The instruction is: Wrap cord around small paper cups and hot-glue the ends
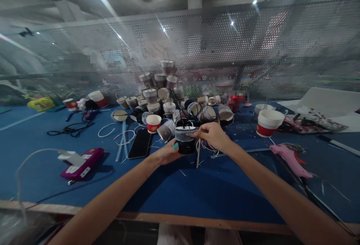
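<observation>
A small cup (185,140), wrapped in grey and black material with a white rim, is held upright just above the blue table (157,188). My left hand (170,152) is closed round its lower left side, a teal nail showing. At the cup's upper right, my right hand (212,135) has its fingers pinched together against the grey band. A thin light brown strip (198,154) hangs below those fingers; whether they grip it or the band's edge I cannot make out. Behind the cup is a pile of similar wrapped cups (150,95).
A phone (140,143) and a red-white paper cup (153,124) lie left of centre. Further left is a purple power strip (83,164) with a cable. Stacked paper cups (269,123) and a pink glue gun (291,160) are on the right. A perforated metal screen stands behind.
</observation>
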{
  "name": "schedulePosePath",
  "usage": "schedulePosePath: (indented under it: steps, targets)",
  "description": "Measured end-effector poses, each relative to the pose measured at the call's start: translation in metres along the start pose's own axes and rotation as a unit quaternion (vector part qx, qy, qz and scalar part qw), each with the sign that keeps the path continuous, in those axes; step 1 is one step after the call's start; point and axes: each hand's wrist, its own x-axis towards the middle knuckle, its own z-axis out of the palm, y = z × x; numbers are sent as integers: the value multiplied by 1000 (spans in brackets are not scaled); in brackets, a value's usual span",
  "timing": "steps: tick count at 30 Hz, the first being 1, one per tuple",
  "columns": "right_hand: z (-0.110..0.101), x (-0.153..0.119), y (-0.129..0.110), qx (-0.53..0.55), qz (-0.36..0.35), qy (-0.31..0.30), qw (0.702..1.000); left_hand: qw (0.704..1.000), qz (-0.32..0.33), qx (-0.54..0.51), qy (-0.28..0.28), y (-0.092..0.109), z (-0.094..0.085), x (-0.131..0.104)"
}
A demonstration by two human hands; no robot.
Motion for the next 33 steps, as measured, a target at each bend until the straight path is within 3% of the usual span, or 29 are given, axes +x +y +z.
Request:
schedulePosePath:
  steps: [4, 9, 15, 28, 33]
  targets:
    - [-1, -2, -2, -68, 2, 43, 997, 996, -1, 30, 88, -3, 1, 2]
    - [-3, -2, -1, -21, -15, 37, 999, 992, 40, -46, 112, -1, 3, 3]
    - [-2, 0, 4, 34, -34, 7, 999, 992, 42, -87, 79, 1, 2, 1]
    - [4, -2, 3, 12, -61, 39, 997, 995, 5, -94, -27, 1, 0, -1]
    - [10, -3, 1, 83, -36, 41, 995, 995, -2, -85, -49, 4, -2, -3]
